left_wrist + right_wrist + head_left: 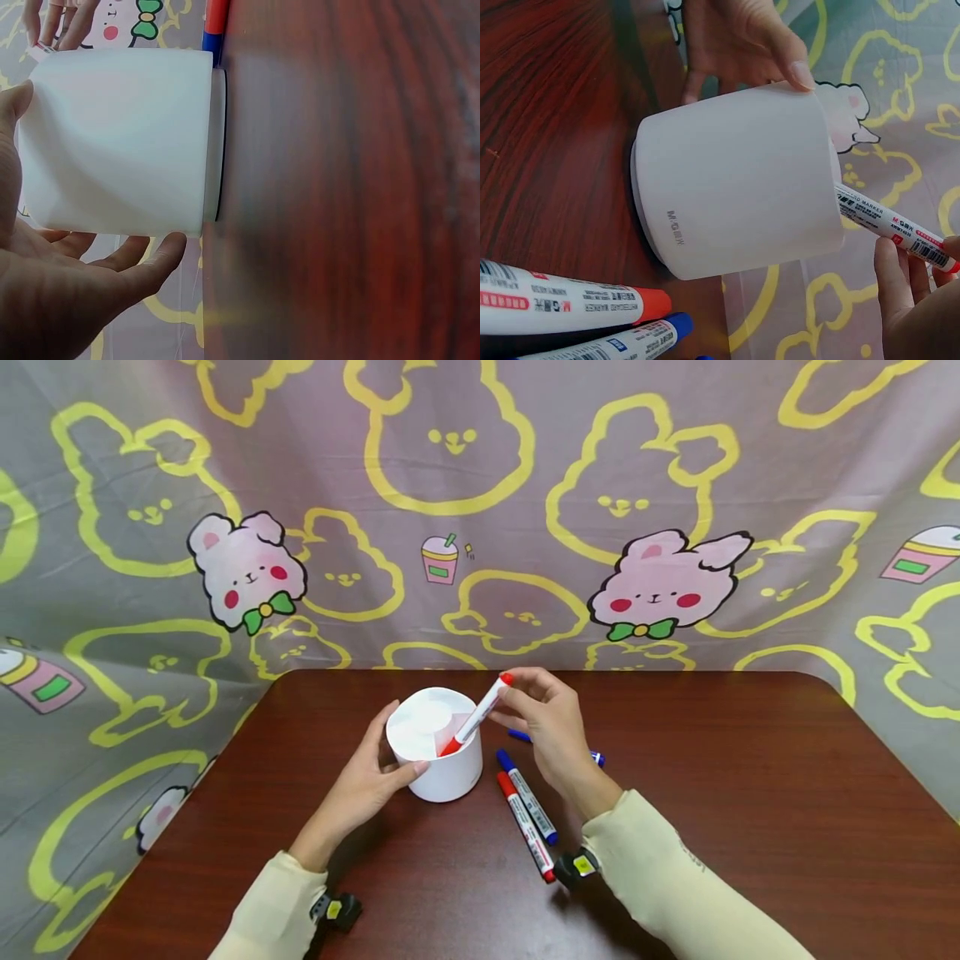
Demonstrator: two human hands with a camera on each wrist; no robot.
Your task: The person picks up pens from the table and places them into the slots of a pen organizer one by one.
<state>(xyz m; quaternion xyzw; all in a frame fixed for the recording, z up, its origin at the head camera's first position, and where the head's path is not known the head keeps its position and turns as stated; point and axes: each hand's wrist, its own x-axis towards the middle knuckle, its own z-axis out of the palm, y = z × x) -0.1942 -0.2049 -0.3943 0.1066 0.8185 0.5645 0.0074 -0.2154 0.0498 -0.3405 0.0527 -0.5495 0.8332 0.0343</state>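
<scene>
Bunny-print fabric hung behind a dark wooden table. At eight o'clock, the left hand gripped the white holder, into which slanted a red-ended marker. At four o'clock lay a blue marker and a red marker. At two, the right hand pinched the slanted marker's upper end, partly hiding another blue marker.

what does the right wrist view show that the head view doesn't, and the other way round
Only the right wrist view shows readable lettering on the white holder. Only the head view shows the holder's inside, the left sleeve and the right sleeve. Both show the left hand holding the holder, the right hand pinching a red-ended marker, and another red marker and a blue marker lying on the table.
</scene>
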